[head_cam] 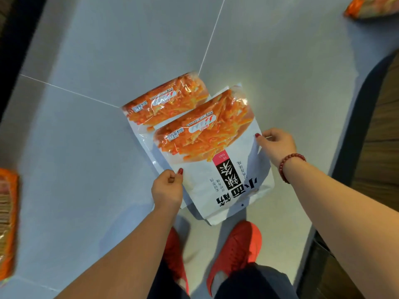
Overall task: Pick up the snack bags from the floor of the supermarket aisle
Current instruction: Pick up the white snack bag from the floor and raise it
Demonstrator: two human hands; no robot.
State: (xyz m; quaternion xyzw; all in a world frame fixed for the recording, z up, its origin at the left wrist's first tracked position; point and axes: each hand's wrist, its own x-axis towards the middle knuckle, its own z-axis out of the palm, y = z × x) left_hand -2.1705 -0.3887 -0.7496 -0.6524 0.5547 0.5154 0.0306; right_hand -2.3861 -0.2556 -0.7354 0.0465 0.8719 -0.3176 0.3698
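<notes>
Left hand (167,187): curled, pinching left edge of top snack bag (216,160).
Right hand (278,144): pinching its right edge.
Second bag (159,102): under the first, offset; gripped or not, cannot tell.
Location: low over floor (86,147), ahead of red shoes (235,244).
Risk: slick film, edge-only pinches; lower bag may slide out.
</notes>
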